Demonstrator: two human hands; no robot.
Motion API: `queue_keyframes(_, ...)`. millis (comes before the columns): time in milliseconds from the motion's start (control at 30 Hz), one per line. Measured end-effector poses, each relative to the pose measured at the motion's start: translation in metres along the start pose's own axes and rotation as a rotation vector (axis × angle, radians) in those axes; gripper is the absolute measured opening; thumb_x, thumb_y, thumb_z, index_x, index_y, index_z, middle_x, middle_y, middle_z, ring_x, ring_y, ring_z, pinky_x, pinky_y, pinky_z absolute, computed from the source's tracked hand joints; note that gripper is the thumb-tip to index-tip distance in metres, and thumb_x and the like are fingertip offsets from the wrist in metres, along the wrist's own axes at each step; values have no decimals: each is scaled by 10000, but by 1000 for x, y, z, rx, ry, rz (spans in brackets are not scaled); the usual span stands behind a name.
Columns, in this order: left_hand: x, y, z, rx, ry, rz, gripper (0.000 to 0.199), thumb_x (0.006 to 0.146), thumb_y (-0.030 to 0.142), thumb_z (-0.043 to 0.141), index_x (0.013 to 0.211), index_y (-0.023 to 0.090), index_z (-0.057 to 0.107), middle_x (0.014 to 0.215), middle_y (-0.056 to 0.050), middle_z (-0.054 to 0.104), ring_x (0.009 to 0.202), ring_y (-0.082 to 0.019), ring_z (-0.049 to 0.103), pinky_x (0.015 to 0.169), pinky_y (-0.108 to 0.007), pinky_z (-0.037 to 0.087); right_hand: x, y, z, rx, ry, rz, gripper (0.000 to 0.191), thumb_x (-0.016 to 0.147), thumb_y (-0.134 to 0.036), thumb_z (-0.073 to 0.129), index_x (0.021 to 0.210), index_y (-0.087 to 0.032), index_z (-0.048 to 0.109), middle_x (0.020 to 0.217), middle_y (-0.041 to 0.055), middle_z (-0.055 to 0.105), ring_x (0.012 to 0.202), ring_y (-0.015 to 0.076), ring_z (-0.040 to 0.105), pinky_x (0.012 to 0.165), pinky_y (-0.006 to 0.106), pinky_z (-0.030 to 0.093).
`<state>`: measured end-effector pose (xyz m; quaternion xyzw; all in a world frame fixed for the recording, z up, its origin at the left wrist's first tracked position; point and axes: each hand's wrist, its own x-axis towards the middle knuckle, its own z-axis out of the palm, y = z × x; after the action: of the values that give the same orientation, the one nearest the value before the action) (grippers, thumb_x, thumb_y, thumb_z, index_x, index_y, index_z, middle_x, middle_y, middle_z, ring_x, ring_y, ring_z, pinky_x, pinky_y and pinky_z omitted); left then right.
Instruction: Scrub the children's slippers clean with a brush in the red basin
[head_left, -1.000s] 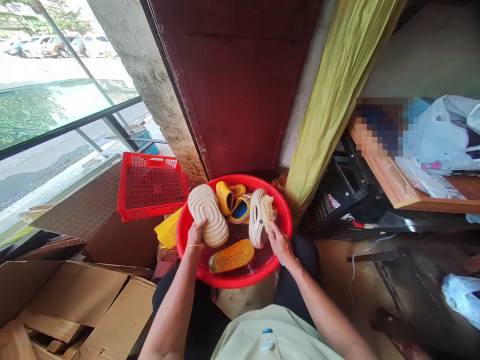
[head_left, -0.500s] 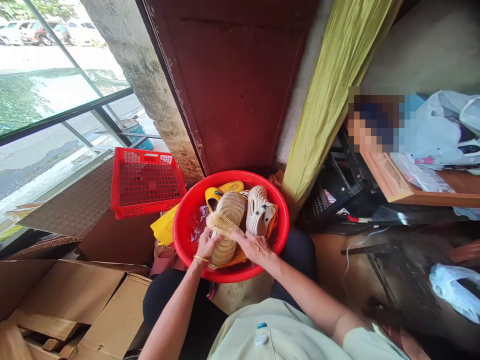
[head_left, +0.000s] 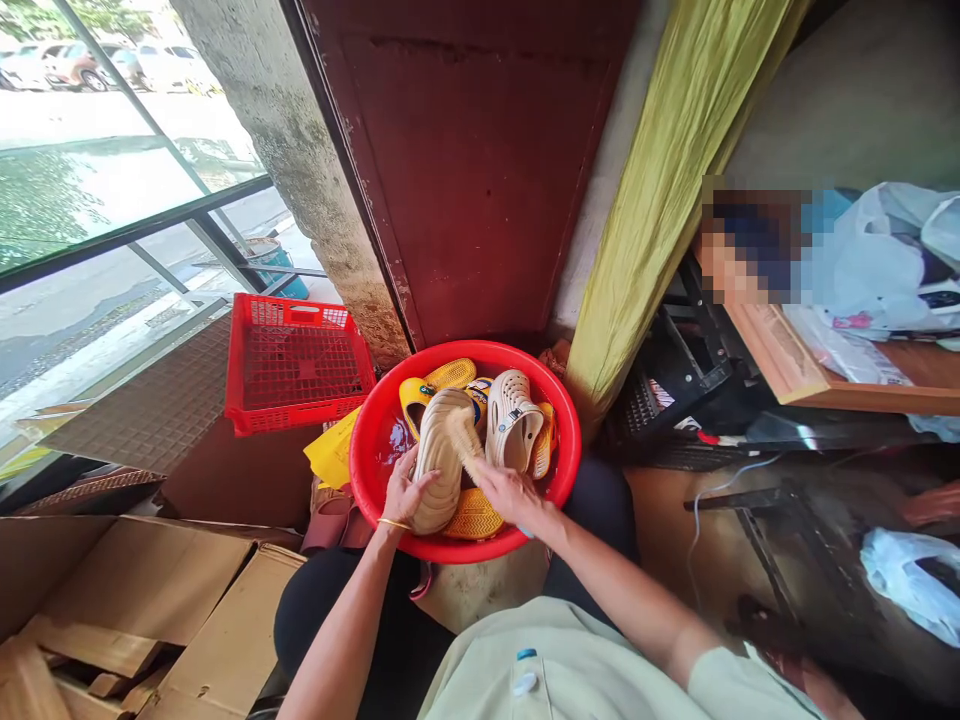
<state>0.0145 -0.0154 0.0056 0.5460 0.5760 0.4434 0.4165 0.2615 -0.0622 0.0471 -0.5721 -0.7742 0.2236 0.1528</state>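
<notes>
Over a red basin (head_left: 365, 480) with water in it, my left hand (head_left: 409, 492) grips a beige clog (head_left: 437, 465) by its side, its sole turned partly up. My right hand (head_left: 512, 492) is closed around the handle end of a scrub brush (head_left: 466, 438), whose bristles lie against the clog's right side. A second beige clog (head_left: 511, 425), with holes in its top, rests at the basin's right. Yellow slippers lie around them: one yellow sole (head_left: 474, 514) below, another yellow sole (head_left: 451, 374) at the back.
A red plastic crate (head_left: 300, 365) stands left of the basin, above cardboard boxes (head_left: 142, 590). A dark red door (head_left: 480, 180) is behind, with a yellow-green curtain (head_left: 637, 230) beside it. A wooden table (head_left: 795, 365) with plastic bags is at the right.
The brush has moved from lying across the clog's sole to its right side, now pointing up and away. The clog has tilted and shifted left, uncovering more of the yellow sole below.
</notes>
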Motion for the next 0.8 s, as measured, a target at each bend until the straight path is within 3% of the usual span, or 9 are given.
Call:
queue_keyframes(100, -1, 1, 3, 25, -51, 38, 710, 682, 500, 802, 1311, 190, 689, 1350, -132, 660, 1327, -382, 542, 1159, -530, 385, 0, -7, 0, -58, 45, 5, 514, 1023, -318, 454, 1533, -313, 520, 1120, 84, 793, 881, 226, 761, 771, 297, 581)
queue_keyframes(200, -6, 4, 5, 111, -134, 165, 723, 706, 507, 785, 1348, 193, 674, 1376, -149, 629, 1324, -374, 545, 1165, -526, 384, 33, -5, -26, -84, 170, 126, 516, 1029, -267, 436, 1538, -252, 520, 1145, 121, 785, 956, 240, 755, 851, 316, 580)
queue_keyframes(300, -8, 4, 4, 198, -132, 240, 788, 730, 536, 759, 1429, 203, 613, 1432, -156, 572, 1357, -374, 521, 1174, -531, 380, 58, -1, -52, -94, 176, 123, 488, 1031, -235, 428, 1499, -220, 567, 1165, 102, 785, 1039, 235, 742, 950, 319, 546)
queue_keyframes(400, -5, 1, 1, 265, -102, 250, 822, 716, 540, 763, 1448, 208, 594, 1468, -151, 538, 1400, -376, 484, 1202, -531, 350, 56, -4, -53, -119, 143, 77, 484, 1040, -246, 426, 1505, -234, 562, 1179, 90, 782, 1038, 231, 743, 934, 318, 543)
queue_keyframes(500, -1, 1, 2, 204, -50, 179, 842, 655, 519, 811, 1410, 197, 624, 1476, -154, 542, 1399, -380, 486, 1208, -520, 347, 40, -10, -38, -131, 91, 17, 510, 1032, -284, 453, 1538, -295, 518, 1160, 75, 789, 995, 226, 749, 868, 312, 564)
queue_keyframes(633, 5, 6, 2, -93, 65, -16, 825, 643, 486, 832, 1379, 169, 637, 1407, -146, 621, 1324, -360, 558, 1143, -493, 427, 22, -7, -23, -115, 12, 97, 536, 1016, -270, 445, 1548, -245, 509, 982, 97, 810, 855, 231, 764, 769, 312, 575)
queue_keyframes(700, 9, 9, -1, -237, 104, -101, 826, 645, 466, 836, 1388, 168, 628, 1347, -130, 670, 1260, -340, 606, 1092, -474, 473, 13, -1, -17, -88, -24, 96, 540, 1007, -289, 459, 1542, -254, 519, 984, 85, 809, 836, 226, 763, 737, 297, 570)
queue_keyframes(800, 14, 11, -6, -375, 158, -174, 842, 609, 446, 860, 1369, 158, 639, 1271, -118, 715, 1155, -310, 661, 1022, -437, 515, -4, 9, -9, -16, 18, 71, 513, 983, -321, 504, 1490, -339, 575, 1021, 29, 808, 793, 205, 751, 724, 289, 563)
